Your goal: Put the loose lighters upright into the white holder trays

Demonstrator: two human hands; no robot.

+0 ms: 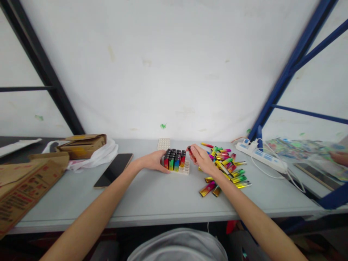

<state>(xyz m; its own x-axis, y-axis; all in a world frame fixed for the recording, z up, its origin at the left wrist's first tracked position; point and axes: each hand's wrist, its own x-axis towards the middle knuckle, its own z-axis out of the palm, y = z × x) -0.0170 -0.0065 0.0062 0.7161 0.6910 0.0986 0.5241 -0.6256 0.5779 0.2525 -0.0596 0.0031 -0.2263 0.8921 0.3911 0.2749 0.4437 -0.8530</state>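
Observation:
Upright lighters (174,159) with black tops and red, green and blue bodies stand in rows in a white holed tray (186,169). Empty holes show along the tray's right side. My left hand (155,161) is curled round the tray's left side, thumb at the front corner and fingers behind the lighters. Just right of the rows, my right hand (200,158) pinches a lighter (189,149); its dark and red end shows and the fingers cover the rest. Beneath and beyond my right forearm spreads a loose pile of shiny multicoloured lighters (231,167).
A second white holed tray (164,144) lies by the wall. To the left are a dark phone (114,169), a white plastic bag (104,158) and cardboard boxes (35,177). A power strip (262,156) with cables lies right. Another person's hand (339,158) shows at the far right.

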